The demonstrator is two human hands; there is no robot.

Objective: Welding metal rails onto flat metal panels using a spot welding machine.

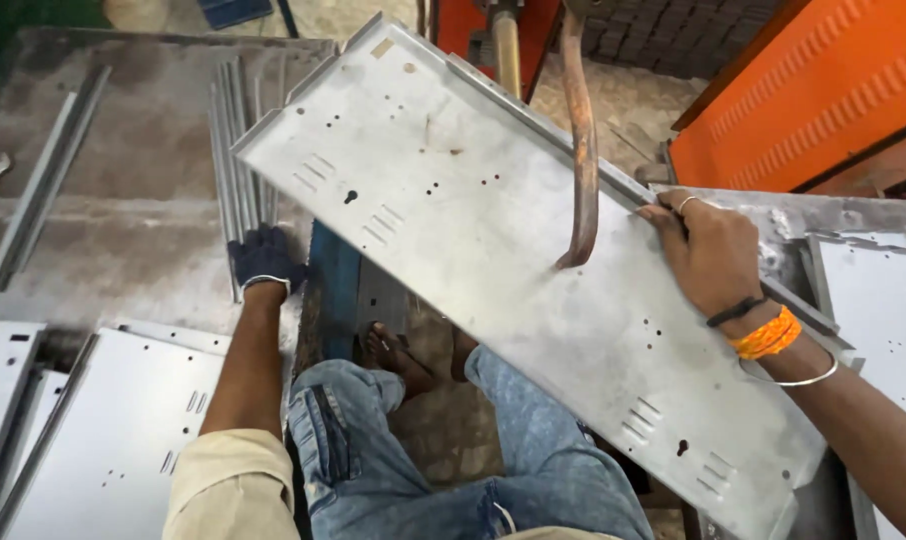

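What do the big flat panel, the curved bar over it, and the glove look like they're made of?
The panel looks like thin sheet steel, dull grey, with folded edges, punched holes and slots. The curved bar seems to be copper or rusty steel, judging by its reddish-brown surface. The glove on the left hand looks like dark knitted fabric. The bare right hand grips the panel's edge.

Grey sheet-metal panel (513,260), tilted diagonally
Long and flat with folded edges, small holes, slot groups and keyhole cutouts; its upper-right edge is gripped, far end raised over thin metal strips (241,150)
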